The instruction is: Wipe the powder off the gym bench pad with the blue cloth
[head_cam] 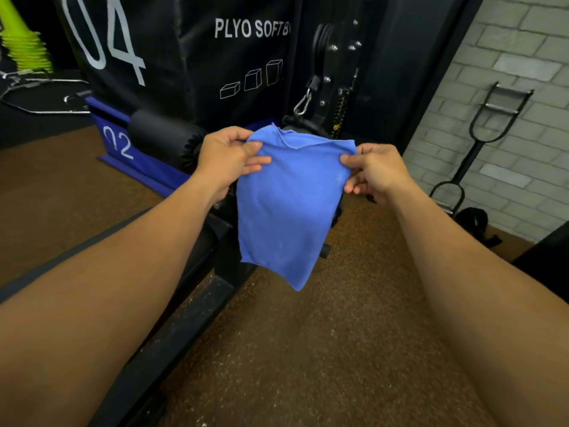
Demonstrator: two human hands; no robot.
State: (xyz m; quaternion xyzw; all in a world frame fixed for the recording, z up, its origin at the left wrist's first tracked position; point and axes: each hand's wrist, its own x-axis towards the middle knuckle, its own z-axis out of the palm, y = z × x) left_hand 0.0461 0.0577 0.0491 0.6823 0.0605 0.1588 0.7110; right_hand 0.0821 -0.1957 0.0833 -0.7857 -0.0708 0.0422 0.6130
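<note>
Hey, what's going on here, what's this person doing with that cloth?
A person is holding a blue cloth up in the air in a gym, the left hand and right hand each pinching a top corner so it hangs spread out. It is not touching anything right now. A black bench frame runs below the left arm over the brown floor; no wiping is happening at this moment.

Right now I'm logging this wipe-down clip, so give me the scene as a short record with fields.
cloth: blue cloth held up in the air, hanging down from its top edge
left hand: left hand pinches the top left corner
right hand: right hand pinches the top right corner
bench: black bench frame at lower left, under the left forearm
pad contact: none; cloth hangs above the brown floor
</note>
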